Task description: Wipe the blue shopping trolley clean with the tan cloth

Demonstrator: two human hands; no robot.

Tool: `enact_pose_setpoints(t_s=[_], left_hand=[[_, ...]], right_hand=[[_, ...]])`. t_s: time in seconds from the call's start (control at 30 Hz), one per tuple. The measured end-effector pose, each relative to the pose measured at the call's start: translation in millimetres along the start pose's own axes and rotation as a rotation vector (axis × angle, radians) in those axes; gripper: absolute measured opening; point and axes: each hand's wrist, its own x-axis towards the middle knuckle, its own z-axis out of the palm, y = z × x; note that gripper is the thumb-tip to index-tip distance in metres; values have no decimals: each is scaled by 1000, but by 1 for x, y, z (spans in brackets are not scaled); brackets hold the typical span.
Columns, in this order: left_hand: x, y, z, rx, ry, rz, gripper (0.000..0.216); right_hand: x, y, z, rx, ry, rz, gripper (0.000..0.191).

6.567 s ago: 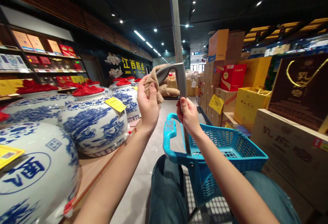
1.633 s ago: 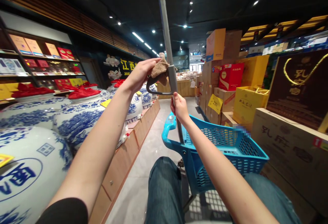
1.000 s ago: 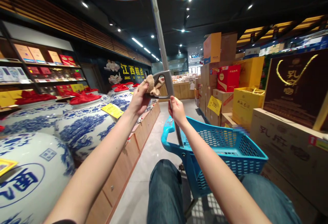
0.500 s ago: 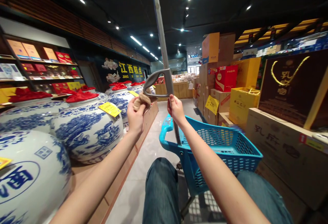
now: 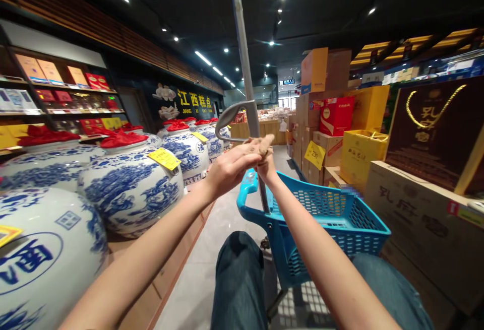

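A grey metal pole (image 5: 244,63) with a curved grey handle (image 5: 229,113) rises from a blue plastic basket (image 5: 333,219) in front of me. My right hand (image 5: 267,167) is wrapped round the pole just below the handle. My left hand (image 5: 232,165) reaches across in front of it, fingers closed on a tan cloth (image 5: 260,144) pressed against the pole above my right hand. My knees in blue jeans (image 5: 240,279) sit below the basket.
Large blue-and-white ceramic jars (image 5: 130,181) with red cloth lids and yellow price tags line a wooden shelf on the left. Stacked cardboard and gift boxes (image 5: 427,204) fill the right. A tiled aisle (image 5: 223,214) runs ahead between them.
My left hand with the cloth has come off the curved handle, dropped below it, then moved right to the pole above my right hand. My right hand has kept its grip.
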Motion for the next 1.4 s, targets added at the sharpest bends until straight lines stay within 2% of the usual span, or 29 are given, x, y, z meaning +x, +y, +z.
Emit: enact_pose_setpoints(t_s=[0.1,0.13,0.2,0.27,0.33,0.4,0.47,0.57,0.63,0.67,0.77,0.87,0.93,1.0,1.07,1.1,1.17,1.23,1.4], left_hand=[[28,-16,-12,116,289,-232,23],[40,-25,-14,141,335,-303,23],[58,-41,-12,116,252,-338,25],[66,-52,-6,88,157,-304,26],[63,-55,-1,51,38,-217,27],[55,-54,1,38,-26,-147,27],[51,-53,0,71,26,-158,28],[56,-51,-2,129,183,-290,32],[61,-48,1,108,194,-331,33],[60,-44,5,80,160,-321,32],[39,-26,20,-24,-61,-208,25],[-12,1,37,-105,-238,-119,22],[-53,20,48,-193,-201,-168,23],[-91,39,58,-228,-108,-355,27],[-118,56,67,-200,-74,-627,34],[-126,63,70,-216,-123,-727,37],[-135,75,75,-289,-249,-813,40],[-136,83,76,-343,-327,-782,40],[-132,90,74,-293,-308,-654,34]], right_hand=[[-7,-4,4,2,-14,-18,63],[-9,-6,4,-1,-22,-18,65],[-12,-10,5,-9,-27,-15,67],[-14,-13,3,-14,-13,-14,68],[-15,-16,0,-17,-10,-13,66],[-16,-17,-1,-3,-36,-14,62],[-18,-18,-1,29,-77,-24,54],[-20,-20,1,84,-113,-37,42],[-23,-20,-3,95,-141,-11,42],[-25,-19,-7,85,-166,22,45],[-43,-8,-35,-8,-261,188,64],[-78,14,-75,-194,-269,357,79],[-104,29,-99,-344,-211,453,79],[-125,39,-117,-435,-160,480,73],[-139,43,-127,-462,-135,438,66],[-143,43,-130,-468,-134,404,63],[-147,42,-133,-513,-152,329,55],[-150,39,-134,-606,-167,243,49],[-160,39,-137,-956,-188,-4,39]])
